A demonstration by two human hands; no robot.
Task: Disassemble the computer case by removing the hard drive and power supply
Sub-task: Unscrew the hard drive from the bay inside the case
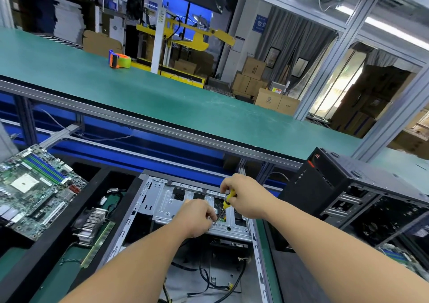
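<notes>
An open silver computer case lies on the bench in front of me. Inside its far end sits a metal drive cage, with a dark drive partly showing under its near edge. My right hand grips a yellow-handled screwdriver whose tip points down at a screw on the cage. My left hand pinches close to the screwdriver tip on the cage; what it pinches is hidden. Loose black cables lie on the case floor. No power supply is visible.
A bare motherboard rests at the left, with a heatsink and a memory stick beside it. A second black case stands at the right. A tape dispenser sits on the raised green shelf.
</notes>
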